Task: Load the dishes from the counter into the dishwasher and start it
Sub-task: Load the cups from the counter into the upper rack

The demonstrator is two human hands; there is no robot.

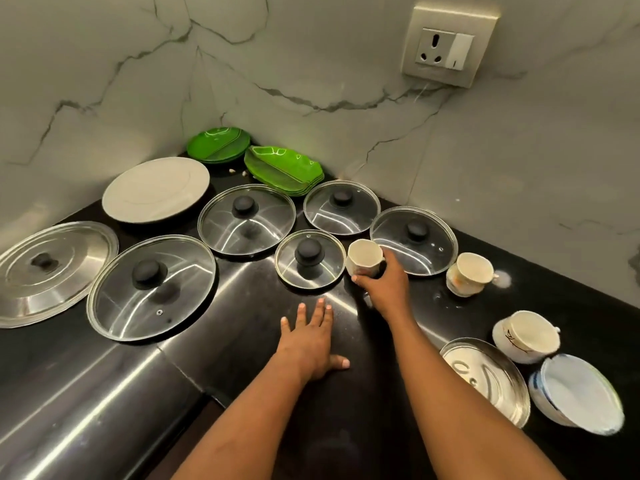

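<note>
Gripping cup (363,256) w/ R hand (384,282), fingers & thumb curled round its base | cup upright, frame centre, just above R hand, btwn small lid (310,259) (left) & big lid (414,240) (right) | lifted or on counter (242,306): can't tell | L hand (308,337) flat on counter, fingers spread, holds nothing, below-left of cup

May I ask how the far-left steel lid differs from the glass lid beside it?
The steel lid is opaque metal; the glass lid is see-through with a metal rim. The glass lid's knob is bigger than the steel lid's, and only the glass lid shows a vent hole. Both lie knob-up.
</note>
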